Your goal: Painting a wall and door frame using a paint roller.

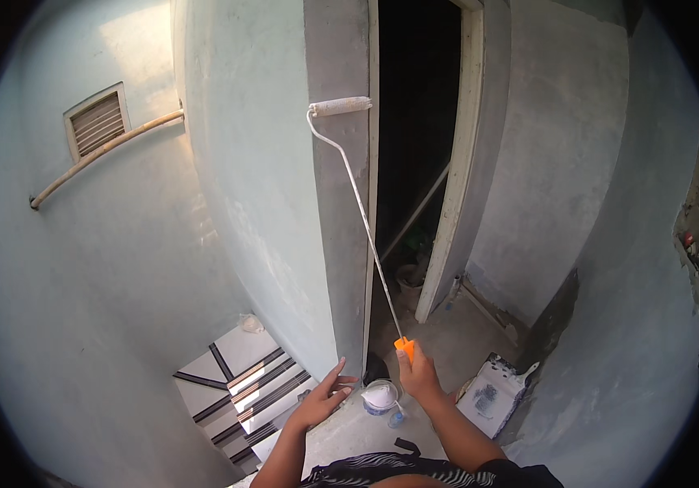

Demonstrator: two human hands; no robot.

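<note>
My right hand (419,375) is closed around the orange handle of a paint roller (354,177). The long bent wire frame reaches up and away from me. Its roller sleeve (341,107) lies across the narrow grey wall strip (340,73) beside the door frame; from here contact looks likely but is not certain. My left hand (329,396) holds nothing, its fingers spread near the lower corner of the wall. Just right of that hand stands a tub (380,396) with white contents on the floor, partly seen from above.
At right a paint tray (488,396) with dark smears lies on the floor, a brush (529,371) on its edge. A small bottle (395,419) stands by the tub. Striped tiled stairs (245,390) descend at left. Beyond the doorway frame (456,183) it is dark. A bamboo pole (105,155) spans the left walls.
</note>
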